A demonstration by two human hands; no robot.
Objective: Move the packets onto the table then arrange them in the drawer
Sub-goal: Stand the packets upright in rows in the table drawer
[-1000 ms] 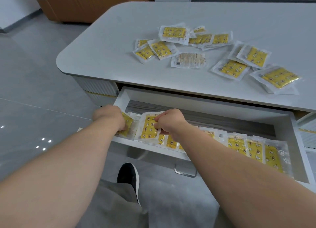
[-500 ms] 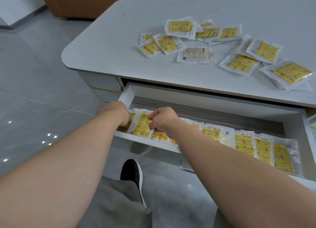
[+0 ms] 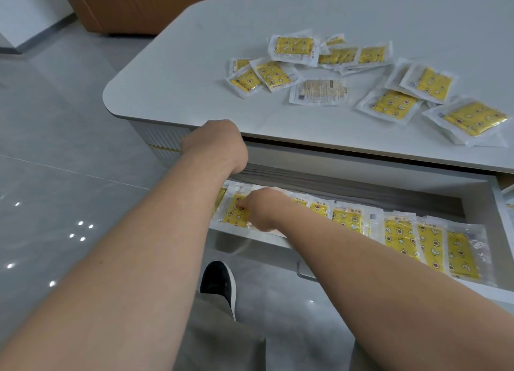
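Several yellow packets (image 3: 393, 105) in clear wrappers lie scattered on the grey table (image 3: 194, 64); one of them (image 3: 317, 92) shows its printed back. Below the table edge the white drawer (image 3: 361, 163) stands pulled out, with a row of yellow packets (image 3: 403, 237) lined along its front. My right hand (image 3: 262, 210) is inside the drawer's left end, and its curled fingers pinch the right edge of the leftmost flat packet (image 3: 235, 212). My left hand (image 3: 219, 145) hovers above the drawer's left corner by the table edge. Its fingers are hidden behind the back of the hand.
My leg and dark shoe (image 3: 218, 280) are on the glossy grey floor below the drawer. A wooden cabinet (image 3: 139, 6) stands beyond the table's far left corner. A second drawer front (image 3: 507, 192) shows at the right edge.
My left hand has lifted out of the drawer up to the table edge. My right hand has laid the packet it held flatter at the drawer's left end.
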